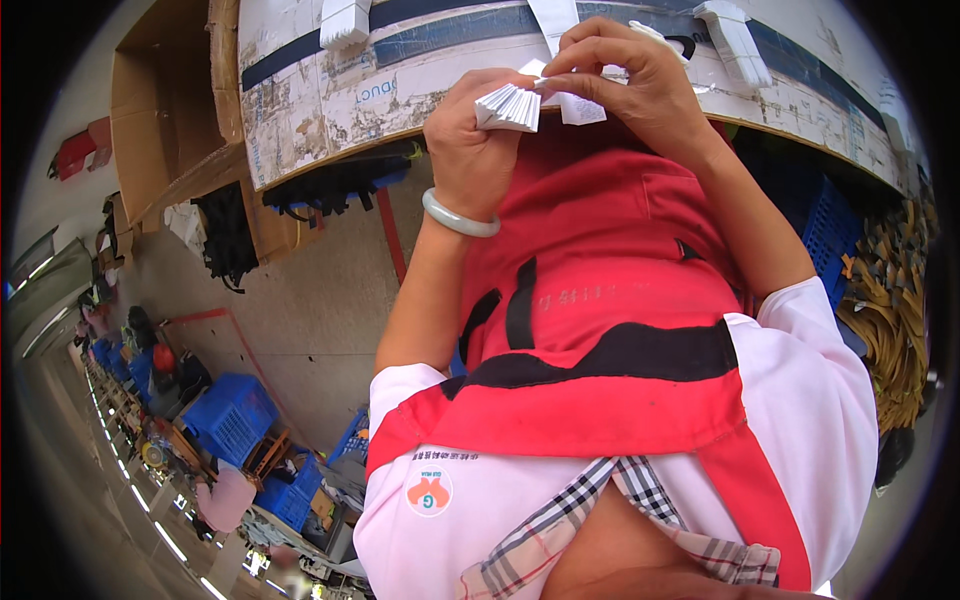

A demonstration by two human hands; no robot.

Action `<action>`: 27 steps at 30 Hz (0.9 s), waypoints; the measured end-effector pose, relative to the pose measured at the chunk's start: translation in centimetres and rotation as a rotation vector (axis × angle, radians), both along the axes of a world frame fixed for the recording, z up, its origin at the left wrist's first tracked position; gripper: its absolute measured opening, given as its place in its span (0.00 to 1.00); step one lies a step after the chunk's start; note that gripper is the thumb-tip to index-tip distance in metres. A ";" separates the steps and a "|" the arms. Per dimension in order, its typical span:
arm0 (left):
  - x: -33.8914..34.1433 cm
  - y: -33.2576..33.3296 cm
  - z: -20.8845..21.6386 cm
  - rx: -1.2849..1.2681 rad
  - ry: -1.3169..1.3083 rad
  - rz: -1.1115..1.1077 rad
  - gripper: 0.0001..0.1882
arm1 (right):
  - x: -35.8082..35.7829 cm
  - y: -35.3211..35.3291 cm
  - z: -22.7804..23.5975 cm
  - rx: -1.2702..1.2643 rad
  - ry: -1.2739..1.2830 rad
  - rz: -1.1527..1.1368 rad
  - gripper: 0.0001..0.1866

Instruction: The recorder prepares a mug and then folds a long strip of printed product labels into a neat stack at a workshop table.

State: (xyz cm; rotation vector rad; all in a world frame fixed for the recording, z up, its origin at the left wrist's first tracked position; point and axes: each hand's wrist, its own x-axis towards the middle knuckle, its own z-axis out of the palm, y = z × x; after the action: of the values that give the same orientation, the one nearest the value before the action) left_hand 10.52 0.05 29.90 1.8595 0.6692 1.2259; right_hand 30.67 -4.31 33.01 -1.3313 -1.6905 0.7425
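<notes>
Left hand (pixel 470 150) fingers clamp white folded stack (pixel 510 106) | right hand (pixel 625 75) fingers pinch top slip (pixel 580 105)

A round orange-and-white badge (pixel 428 492) sits low on my pink shirt; an open brown cardboard box (pixel 165 110) stands upper left.

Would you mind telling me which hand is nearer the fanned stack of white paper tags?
Left. The left hand grips the fanned stack of white paper tags; the right hand pinches a single white strip beside it.
</notes>
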 end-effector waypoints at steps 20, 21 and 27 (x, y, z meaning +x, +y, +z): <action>-1.0 -1.7 -0.8 -0.544 -0.164 -0.102 0.08 | -0.8 -1.6 -0.5 -0.278 0.259 0.041 0.08; -1.0 -1.8 -0.8 -0.544 -0.164 -0.100 0.08 | -0.9 -1.6 -0.4 -0.278 0.259 0.043 0.08; -0.9 -2.2 -0.8 -0.572 -0.140 -0.121 0.09 | -0.9 -1.4 -0.1 -0.134 0.075 0.080 0.10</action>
State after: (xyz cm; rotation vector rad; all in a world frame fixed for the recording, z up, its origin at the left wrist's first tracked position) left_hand 9.60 -2.12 29.09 1.3076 0.7257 0.9491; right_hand 29.73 -5.71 32.89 -1.3152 -1.6667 0.9551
